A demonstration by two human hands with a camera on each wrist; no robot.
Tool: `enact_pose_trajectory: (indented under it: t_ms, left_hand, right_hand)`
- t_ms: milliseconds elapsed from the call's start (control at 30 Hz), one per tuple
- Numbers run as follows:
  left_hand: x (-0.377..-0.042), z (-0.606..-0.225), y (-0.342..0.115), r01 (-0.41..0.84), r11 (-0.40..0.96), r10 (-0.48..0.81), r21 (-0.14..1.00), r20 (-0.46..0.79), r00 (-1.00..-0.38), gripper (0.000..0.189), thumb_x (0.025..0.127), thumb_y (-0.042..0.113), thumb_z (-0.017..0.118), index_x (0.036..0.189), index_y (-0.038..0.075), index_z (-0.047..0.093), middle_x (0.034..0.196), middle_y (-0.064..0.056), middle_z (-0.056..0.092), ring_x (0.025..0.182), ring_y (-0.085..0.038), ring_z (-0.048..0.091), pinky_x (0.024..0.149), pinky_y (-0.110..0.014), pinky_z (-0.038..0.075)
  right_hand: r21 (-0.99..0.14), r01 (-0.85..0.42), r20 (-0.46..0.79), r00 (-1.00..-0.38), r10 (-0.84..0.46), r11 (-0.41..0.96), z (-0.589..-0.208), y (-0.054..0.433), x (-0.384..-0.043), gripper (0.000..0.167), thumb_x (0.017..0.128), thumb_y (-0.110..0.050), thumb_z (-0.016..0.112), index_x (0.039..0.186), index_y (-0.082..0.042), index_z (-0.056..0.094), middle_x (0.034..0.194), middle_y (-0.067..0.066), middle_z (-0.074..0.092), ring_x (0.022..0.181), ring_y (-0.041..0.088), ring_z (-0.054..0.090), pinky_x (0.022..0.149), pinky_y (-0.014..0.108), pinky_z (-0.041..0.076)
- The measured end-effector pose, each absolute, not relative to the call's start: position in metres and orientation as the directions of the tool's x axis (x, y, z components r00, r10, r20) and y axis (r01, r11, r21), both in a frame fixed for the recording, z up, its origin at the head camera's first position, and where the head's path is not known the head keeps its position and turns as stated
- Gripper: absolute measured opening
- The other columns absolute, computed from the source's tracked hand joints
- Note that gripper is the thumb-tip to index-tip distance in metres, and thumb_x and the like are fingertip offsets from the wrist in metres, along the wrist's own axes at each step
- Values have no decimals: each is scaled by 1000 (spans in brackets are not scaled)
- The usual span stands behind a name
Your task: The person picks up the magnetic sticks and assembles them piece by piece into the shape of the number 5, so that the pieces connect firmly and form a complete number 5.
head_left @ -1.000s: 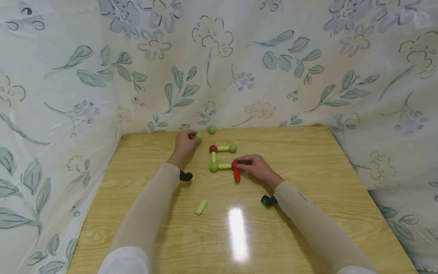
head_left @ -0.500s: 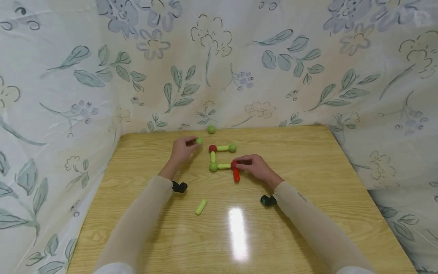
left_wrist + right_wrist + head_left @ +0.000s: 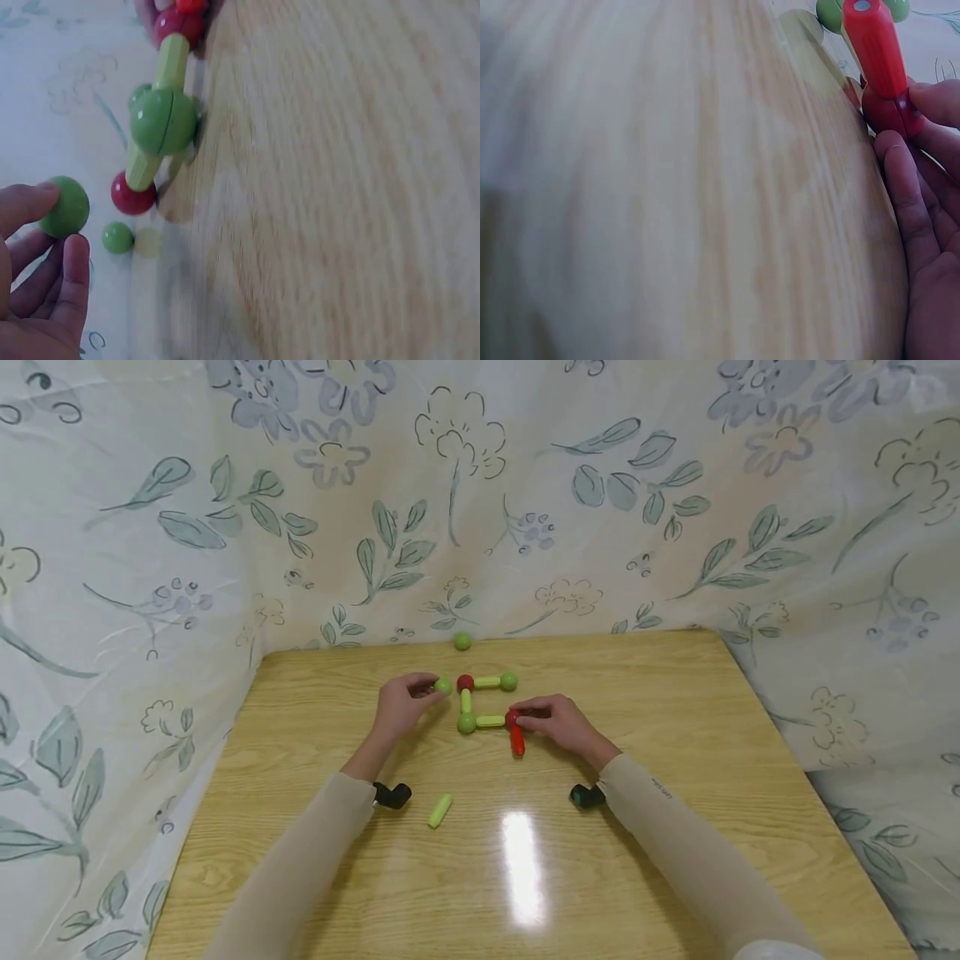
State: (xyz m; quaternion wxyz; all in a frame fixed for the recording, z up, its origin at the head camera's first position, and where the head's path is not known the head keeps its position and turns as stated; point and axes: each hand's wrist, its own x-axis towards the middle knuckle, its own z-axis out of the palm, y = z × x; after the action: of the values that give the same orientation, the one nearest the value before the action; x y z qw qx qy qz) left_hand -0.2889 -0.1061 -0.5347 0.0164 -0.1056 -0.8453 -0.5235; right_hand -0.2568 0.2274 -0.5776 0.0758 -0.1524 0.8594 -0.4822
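My left hand [image 3: 399,703] pinches a green ball [image 3: 67,208] between thumb and fingers, just left of a red ball [image 3: 465,682] on the table. That red ball joins a chain of yellow-green rods and balls: one rod runs right to a green ball [image 3: 509,681], another comes toward me to a green corner ball [image 3: 159,121]. From the corner a rod [image 3: 491,721] leads to a second red ball [image 3: 891,111]. My right hand [image 3: 557,722] grips this second red ball with thumb and fingertips. A red rod [image 3: 874,49] sticks out of it toward me.
A loose green ball [image 3: 462,641] lies at the table's back edge by the floral cloth [image 3: 570,527]. One loose yellow-green rod [image 3: 440,811] lies nearer me on the wooden table [image 3: 637,877]. Dark wrist cameras [image 3: 393,795] hang beneath both forearms.
My left hand has brought its green ball from near the back edge toward me, to beside the red ball. The right hand has stayed at its red ball.
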Motion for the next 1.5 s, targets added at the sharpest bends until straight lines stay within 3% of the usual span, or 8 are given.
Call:
enact_pose_trajectory:
  t_ms: [600, 1500]
  left_hand:
    - [-254, -537, -88, 209, 400, 212, 892, 132, -968, 29, 93, 12, 89, 120, 4, 80, 107, -8, 77, 94, -21, 72, 83, -32, 61]
    - [-215, -544, -66, 230, 339, 293, 913, 130, -947, 26, 91, 5, 89, 115, 3, 80, 99, -4, 75, 89, -17, 70, 80, -29, 60]
  right_hand:
    - [-854, -188, 19, -943, -332, 486, -575, 226, -256, 31, 104, -27, 78, 133, -17, 80, 127, 1, 76, 113, 20, 68, 97, 42, 54]
    - [-867, -180, 17, -942, -335, 465, -579, 228, -258, 33, 103, -33, 79, 133, -18, 80, 127, 0, 76, 114, 19, 70, 98, 42, 55]
